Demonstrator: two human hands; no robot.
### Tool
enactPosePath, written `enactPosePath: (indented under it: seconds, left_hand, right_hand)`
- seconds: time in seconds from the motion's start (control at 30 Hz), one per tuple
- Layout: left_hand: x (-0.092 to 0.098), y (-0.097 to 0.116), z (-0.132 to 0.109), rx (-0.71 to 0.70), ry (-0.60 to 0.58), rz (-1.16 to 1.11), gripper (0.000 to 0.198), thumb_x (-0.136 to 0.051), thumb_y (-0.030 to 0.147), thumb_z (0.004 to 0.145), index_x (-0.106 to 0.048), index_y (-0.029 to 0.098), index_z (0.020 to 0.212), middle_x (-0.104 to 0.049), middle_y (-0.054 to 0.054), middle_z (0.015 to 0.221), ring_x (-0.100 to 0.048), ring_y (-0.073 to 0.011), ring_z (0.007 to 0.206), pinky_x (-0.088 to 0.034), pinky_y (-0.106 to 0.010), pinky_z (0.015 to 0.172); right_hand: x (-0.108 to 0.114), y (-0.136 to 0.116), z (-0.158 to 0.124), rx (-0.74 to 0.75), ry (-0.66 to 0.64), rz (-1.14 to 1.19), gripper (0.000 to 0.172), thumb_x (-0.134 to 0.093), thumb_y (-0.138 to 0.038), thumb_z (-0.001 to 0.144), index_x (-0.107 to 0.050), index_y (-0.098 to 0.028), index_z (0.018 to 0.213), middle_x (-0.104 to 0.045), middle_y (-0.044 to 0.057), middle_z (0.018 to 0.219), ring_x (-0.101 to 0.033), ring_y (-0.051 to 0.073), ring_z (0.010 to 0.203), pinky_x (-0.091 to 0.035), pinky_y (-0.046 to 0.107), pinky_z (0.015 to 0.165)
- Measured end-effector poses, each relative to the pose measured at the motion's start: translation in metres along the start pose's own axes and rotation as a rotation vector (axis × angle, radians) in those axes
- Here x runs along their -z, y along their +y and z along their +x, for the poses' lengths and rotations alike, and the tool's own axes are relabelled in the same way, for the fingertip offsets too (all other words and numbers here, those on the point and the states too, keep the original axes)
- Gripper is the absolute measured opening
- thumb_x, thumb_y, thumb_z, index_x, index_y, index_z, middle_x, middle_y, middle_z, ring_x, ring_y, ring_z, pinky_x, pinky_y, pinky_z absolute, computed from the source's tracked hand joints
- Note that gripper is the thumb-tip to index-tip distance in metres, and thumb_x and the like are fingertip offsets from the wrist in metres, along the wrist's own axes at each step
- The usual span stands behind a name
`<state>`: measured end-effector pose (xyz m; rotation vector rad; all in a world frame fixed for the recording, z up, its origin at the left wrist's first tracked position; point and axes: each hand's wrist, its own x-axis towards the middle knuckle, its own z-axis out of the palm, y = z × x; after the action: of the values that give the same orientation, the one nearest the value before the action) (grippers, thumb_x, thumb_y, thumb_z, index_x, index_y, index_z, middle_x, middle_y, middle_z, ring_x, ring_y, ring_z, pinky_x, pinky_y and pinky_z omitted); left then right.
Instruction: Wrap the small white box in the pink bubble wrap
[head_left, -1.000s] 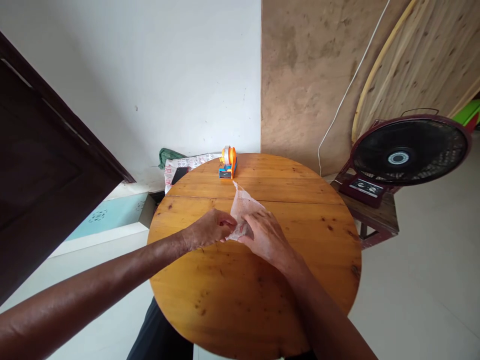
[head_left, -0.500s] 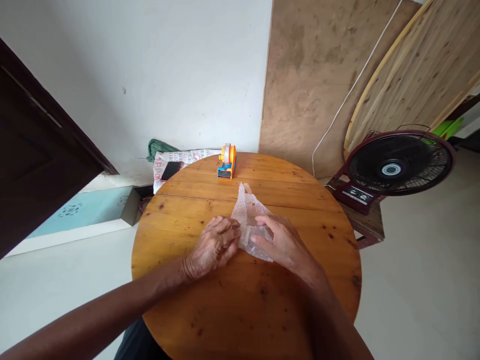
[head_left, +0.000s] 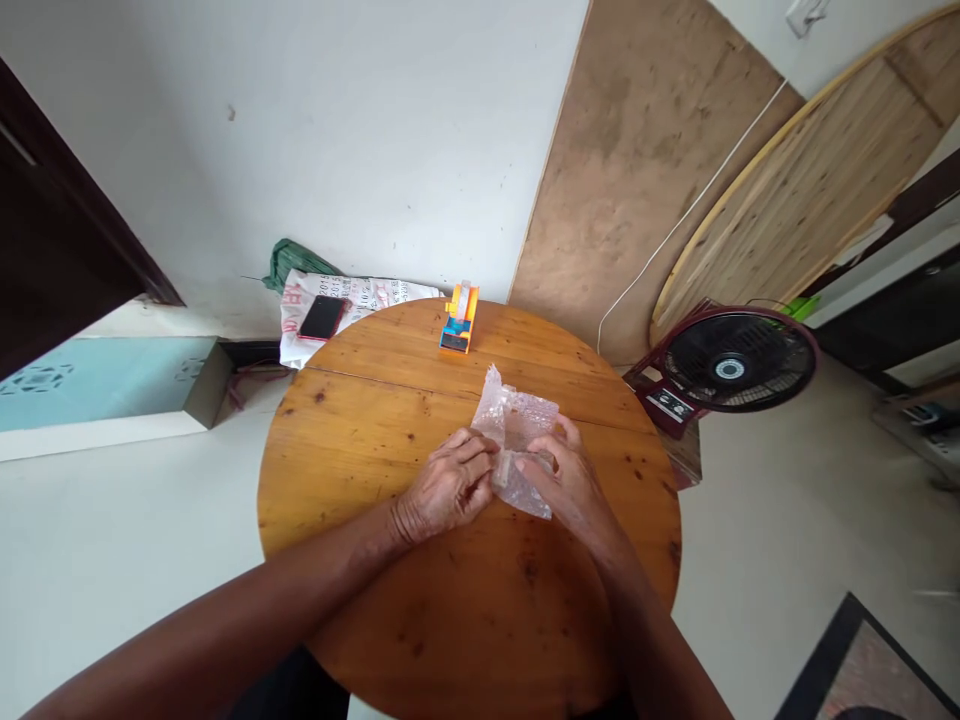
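Bubble wrap (head_left: 514, 430) spread wider than before; left hand (head_left: 454, 482) pinching edge, right hand (head_left: 574, 485) fingers parted

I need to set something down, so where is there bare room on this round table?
The round table is bare left of the left hand, right of the right hand, out to the edge on both sides, and between the forearms. It's crowded mid-table, where both hands are at the plastic wrap; the tape dispenser stands near the far edge.

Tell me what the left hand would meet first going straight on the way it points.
The left hand would meet the plastic wrap, which it seems to touch; beyond, probably the right hand, though depth is unclear.
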<state>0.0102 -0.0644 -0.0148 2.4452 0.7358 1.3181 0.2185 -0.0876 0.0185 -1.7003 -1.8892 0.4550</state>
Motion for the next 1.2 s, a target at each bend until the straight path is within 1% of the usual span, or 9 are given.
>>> enactPosePath:
  seconds: [0.1,0.2,0.27,0.33,0.47,0.63,0.8,0.97,1.2]
  left_hand:
    - [-0.001,-0.003,-0.001,-0.009,-0.001,-0.008,0.027,-0.053,0.006,0.079,-0.065,0.016,0.100,-0.065,-0.009,0.104,-0.055,-0.0225,0.100,-0.050,-0.036,0.089]
    - [0.000,-0.003,-0.002,-0.014,-0.007,-0.012,0.024,-0.052,0.007,0.079,-0.066,0.016,0.096,-0.065,-0.010,0.104,-0.054,-0.0228,0.100,-0.051,-0.036,0.088]
    - [0.001,-0.001,-0.003,-0.016,-0.004,-0.011,0.024,-0.052,0.006,0.078,-0.066,0.015,0.094,-0.063,-0.010,0.103,-0.053,-0.0227,0.099,-0.051,-0.036,0.087]
    - [0.002,0.002,-0.005,-0.012,-0.004,-0.009,0.023,-0.052,0.007,0.078,-0.067,0.015,0.094,-0.062,-0.010,0.103,-0.053,-0.0225,0.098,-0.051,-0.036,0.087]
    - [0.004,0.009,-0.009,-0.006,-0.031,-0.020,0.022,-0.052,0.008,0.078,-0.067,0.016,0.093,-0.060,-0.011,0.102,-0.052,-0.0223,0.098,-0.051,-0.036,0.087]
    - [0.004,0.011,-0.008,-0.009,-0.077,-0.010,0.021,-0.053,0.008,0.077,-0.068,0.015,0.089,-0.059,-0.011,0.102,-0.051,-0.0221,0.098,-0.050,-0.035,0.086]
    - [0.006,0.012,-0.007,-0.015,-0.082,0.092,0.021,-0.055,0.011,0.076,-0.069,0.019,0.090,-0.064,-0.008,0.101,-0.051,-0.0229,0.095,-0.046,-0.038,0.083]
    - [0.010,0.014,-0.005,-0.041,-0.112,0.179,0.020,-0.054,0.014,0.080,-0.069,0.020,0.091,-0.066,-0.008,0.103,-0.052,-0.0227,0.091,-0.043,-0.037,0.075]
    - [0.010,0.013,-0.005,-0.017,-0.175,0.112,0.025,-0.052,0.012,0.081,-0.067,0.019,0.099,-0.064,-0.009,0.102,-0.054,-0.0224,0.094,-0.049,-0.035,0.081]
  right_hand:
    - [0.007,-0.003,-0.012,-0.125,-0.036,0.047,0.023,-0.062,-0.040,0.080,-0.064,-0.020,0.092,-0.036,0.014,0.139,-0.048,0.031,0.122,-0.049,0.035,0.078]
    - [0.012,-0.010,-0.019,-0.207,-0.121,0.181,0.027,-0.060,-0.043,0.081,-0.062,-0.020,0.095,-0.059,0.008,0.109,-0.059,0.022,0.093,-0.046,0.028,0.067]
    - [0.010,-0.014,-0.020,-0.237,-0.160,0.266,0.026,-0.058,-0.044,0.083,-0.061,-0.019,0.090,-0.061,0.001,0.084,-0.056,0.017,0.072,-0.043,0.025,0.061]
    - [0.003,-0.016,-0.020,-0.258,-0.141,0.335,0.025,-0.058,-0.043,0.082,-0.060,-0.018,0.086,-0.059,-0.001,0.074,-0.052,0.015,0.067,-0.041,0.025,0.060]
    - [-0.011,-0.014,-0.020,-0.296,-0.088,0.425,0.025,-0.059,-0.042,0.081,-0.060,-0.017,0.080,-0.056,-0.001,0.070,-0.049,0.014,0.064,-0.039,0.024,0.059]
    - [-0.020,-0.011,-0.024,-0.306,0.012,0.426,0.029,-0.061,-0.042,0.078,-0.049,-0.019,0.065,-0.042,-0.005,0.060,-0.038,0.011,0.057,-0.031,0.022,0.052]
    - [-0.023,-0.016,-0.025,-0.311,0.109,0.429,0.021,-0.062,-0.037,0.076,-0.050,-0.020,0.072,-0.044,-0.005,0.062,-0.039,0.011,0.056,-0.032,0.021,0.051]
    - [-0.022,-0.027,-0.020,-0.278,0.128,0.469,0.020,-0.061,-0.038,0.078,-0.053,-0.020,0.079,-0.049,-0.005,0.065,-0.043,0.011,0.057,-0.035,0.022,0.052]
    - [-0.024,-0.045,-0.008,-0.133,0.055,0.311,0.018,-0.055,-0.033,0.083,-0.058,-0.020,0.095,-0.053,-0.004,0.064,-0.048,0.013,0.058,-0.038,0.023,0.055]
